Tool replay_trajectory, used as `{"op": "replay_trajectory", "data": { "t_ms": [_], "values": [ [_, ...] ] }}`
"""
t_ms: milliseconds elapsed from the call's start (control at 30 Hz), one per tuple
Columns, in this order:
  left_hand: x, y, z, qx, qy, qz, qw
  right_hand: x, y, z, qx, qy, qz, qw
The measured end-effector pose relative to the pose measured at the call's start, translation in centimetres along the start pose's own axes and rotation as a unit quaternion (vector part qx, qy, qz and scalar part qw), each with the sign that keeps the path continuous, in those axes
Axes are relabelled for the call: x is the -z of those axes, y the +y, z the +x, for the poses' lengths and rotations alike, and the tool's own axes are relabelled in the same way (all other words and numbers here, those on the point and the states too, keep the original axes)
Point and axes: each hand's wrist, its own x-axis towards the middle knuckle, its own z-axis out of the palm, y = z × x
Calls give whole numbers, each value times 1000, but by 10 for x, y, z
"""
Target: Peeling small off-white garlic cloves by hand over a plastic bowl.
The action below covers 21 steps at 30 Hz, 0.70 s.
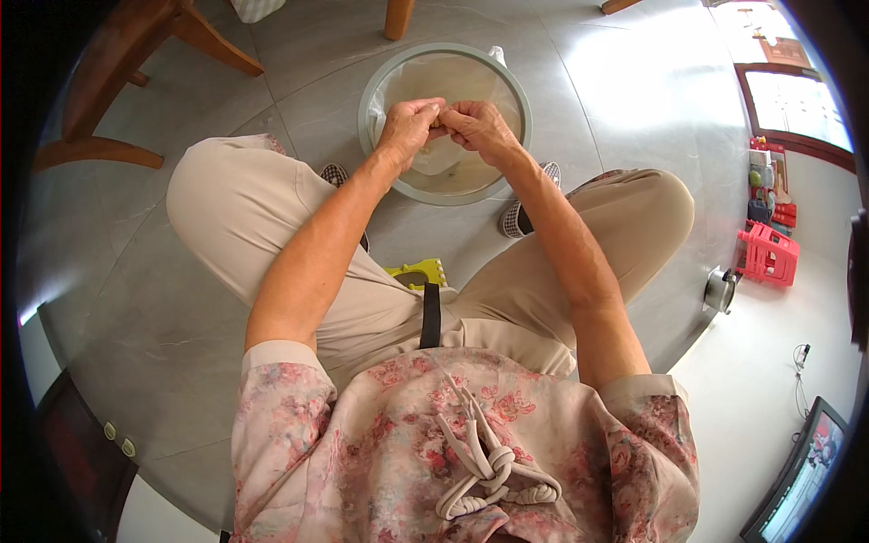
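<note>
My left hand [411, 129] and my right hand [481, 130] meet above a round bin. Between their fingertips they pinch a small tan piece [436, 123]. My fingers cover most of it, so its kind cannot be told. The bin has a grey-green rim [364, 112] and a thin, pale plastic bag liner [434, 163] inside. A few small dark bits show on the liner, below my hands. A twisted end of the bag [498, 54] hangs over the far rim.
A yellow-green plastic step stool [424, 273] shows beneath me. Brown wooden chair legs [210, 37] stand at the upper left. On the right are a red plastic stool [770, 254], a metal pot [719, 290] and a lit screen [801, 475]. Grey tiles [285, 61] cover the floor.
</note>
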Motion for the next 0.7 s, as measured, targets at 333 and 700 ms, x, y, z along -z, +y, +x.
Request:
{"op": "replay_trajectory", "data": {
  "t_ms": [333,700],
  "values": [
    [7,2,5,34,53,-144,988,4,9,7,-33,-23,230,972],
    [8,10,-4,111,51,-34,992,7,10,9,-59,-27,325,943]
  ]
}}
